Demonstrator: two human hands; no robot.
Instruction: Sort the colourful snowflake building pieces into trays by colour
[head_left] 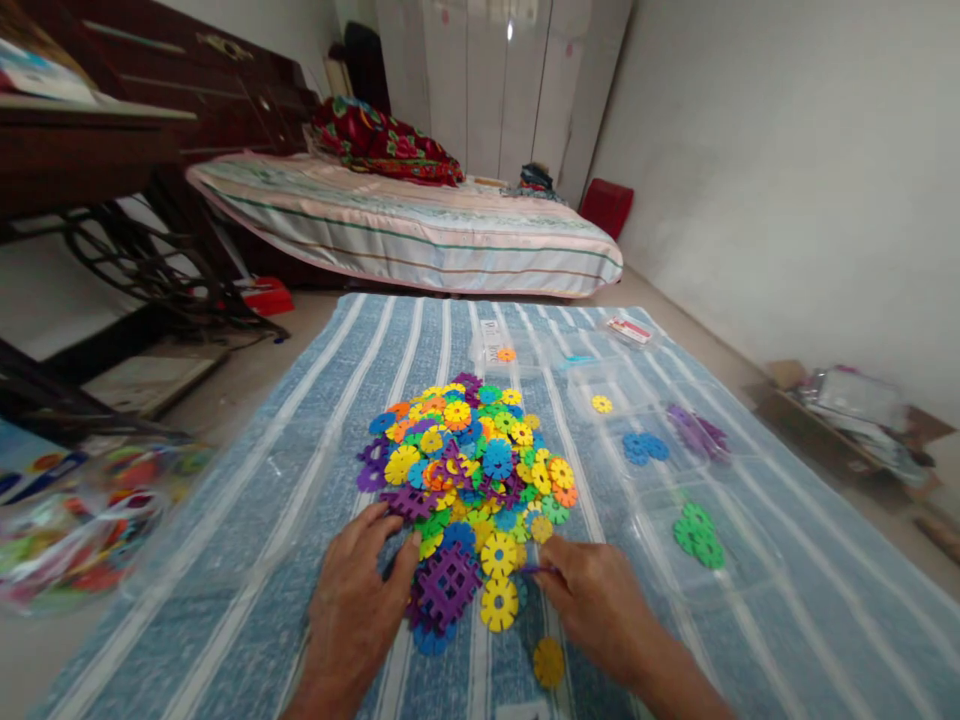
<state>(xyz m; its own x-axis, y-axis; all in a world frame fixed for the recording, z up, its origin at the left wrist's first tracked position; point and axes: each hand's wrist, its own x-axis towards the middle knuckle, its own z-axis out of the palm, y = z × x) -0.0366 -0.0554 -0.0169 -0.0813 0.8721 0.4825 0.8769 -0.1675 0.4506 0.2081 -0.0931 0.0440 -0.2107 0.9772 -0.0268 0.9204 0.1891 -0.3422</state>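
A heap of plastic interlocking pieces (457,440) in yellow, blue, green, orange and purple lies in front of me. My left hand (360,590) rests at the heap's near left side, thumb and fingers apart. Its fingertips are by a purple lattice piece (409,502), and another purple lattice piece (448,585) is right of the thumb. My right hand (589,590) is closed in a pinch at the heap's near right edge. A thin purple piece (538,568) sticks out from its fingers. Two yellow notched discs (499,603) lie between the hands, and a darker yellow disc (549,663) is nearer me.
On the striped cloth (292,480), clear containers on the right hold green pieces (697,535), blue pieces (645,447), purple pieces (697,432), a yellow disc (601,404) and an orange disc (507,355). A carton (847,420) stands right; a bed (420,225) stands behind.
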